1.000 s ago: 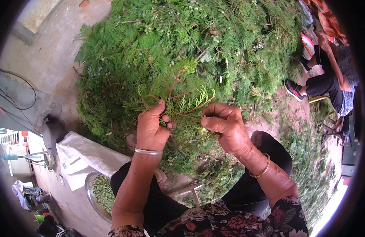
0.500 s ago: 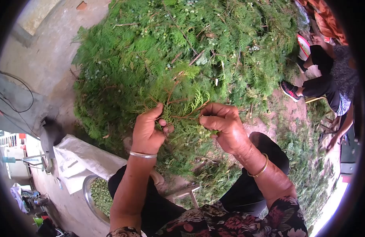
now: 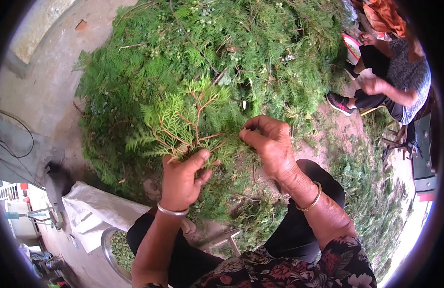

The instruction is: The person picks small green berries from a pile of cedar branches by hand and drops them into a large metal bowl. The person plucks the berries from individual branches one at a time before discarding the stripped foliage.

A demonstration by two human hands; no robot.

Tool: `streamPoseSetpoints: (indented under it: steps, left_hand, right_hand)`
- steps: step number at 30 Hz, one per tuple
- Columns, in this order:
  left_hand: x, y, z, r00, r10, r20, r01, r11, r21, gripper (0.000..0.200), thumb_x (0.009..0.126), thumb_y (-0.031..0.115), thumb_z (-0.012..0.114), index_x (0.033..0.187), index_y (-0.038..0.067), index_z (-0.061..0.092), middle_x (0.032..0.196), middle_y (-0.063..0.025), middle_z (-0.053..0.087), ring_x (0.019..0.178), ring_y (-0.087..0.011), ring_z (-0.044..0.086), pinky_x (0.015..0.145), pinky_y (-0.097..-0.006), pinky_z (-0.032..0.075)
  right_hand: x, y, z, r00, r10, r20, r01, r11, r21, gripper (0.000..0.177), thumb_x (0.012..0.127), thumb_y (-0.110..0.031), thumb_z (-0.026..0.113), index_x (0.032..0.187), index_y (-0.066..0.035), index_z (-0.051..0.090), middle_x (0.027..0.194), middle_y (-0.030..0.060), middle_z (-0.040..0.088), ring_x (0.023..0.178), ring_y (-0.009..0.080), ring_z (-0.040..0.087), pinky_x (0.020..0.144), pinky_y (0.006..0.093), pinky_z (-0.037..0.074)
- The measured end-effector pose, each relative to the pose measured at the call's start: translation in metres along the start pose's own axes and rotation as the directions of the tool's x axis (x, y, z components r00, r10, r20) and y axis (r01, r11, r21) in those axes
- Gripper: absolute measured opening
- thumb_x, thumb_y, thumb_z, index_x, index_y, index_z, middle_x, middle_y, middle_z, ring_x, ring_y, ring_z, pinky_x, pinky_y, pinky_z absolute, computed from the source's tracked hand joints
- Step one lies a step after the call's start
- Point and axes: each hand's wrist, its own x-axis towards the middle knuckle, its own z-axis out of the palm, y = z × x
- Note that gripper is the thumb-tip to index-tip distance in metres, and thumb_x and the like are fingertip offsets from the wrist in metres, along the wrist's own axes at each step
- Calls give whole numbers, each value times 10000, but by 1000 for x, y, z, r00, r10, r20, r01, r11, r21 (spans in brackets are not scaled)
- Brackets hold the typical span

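My left hand (image 3: 181, 177) is closed around the lower end of a green cypress sprig (image 3: 190, 122), whose flat, scaly fronds fan upward on reddish-brown stems. To its right, my right hand (image 3: 272, 146) is pinched, thumb against curled fingers, a little apart from the sprig's stems. Whatever lies between those fingertips is too small to make out. Beneath and beyond both hands spreads a big heap of cut cypress branches (image 3: 150, 67), dotted with pale cones.
A metal basin (image 3: 106, 249) of small green pieces stands at lower left beside a white sack (image 3: 99, 209). At right, another person (image 3: 395, 67) sits near a red-rimmed bowl (image 3: 351, 46). A wooden stool (image 3: 224, 240) shows between my knees. Cables (image 3: 20, 153) lie at left.
My right hand has come away from the sprig, and my left hand has turned it more upright. The view has shifted slightly. The other person's arm has risen.
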Motion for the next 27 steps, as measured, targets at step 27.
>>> streamPoseSetpoints:
  steps: [27]
  left_hand:
    - [28,-6,-34,978,-208,-13,184,890,-416,161,846,169,621,941,73,535,797,-116,556,512,-104,443,390,-196,315]
  right_hand:
    - [-5,-4,4,957,145,252,-235,896,376,291,760,-69,700,976,72,566,740,75,594,571,90,519,495,215,416]
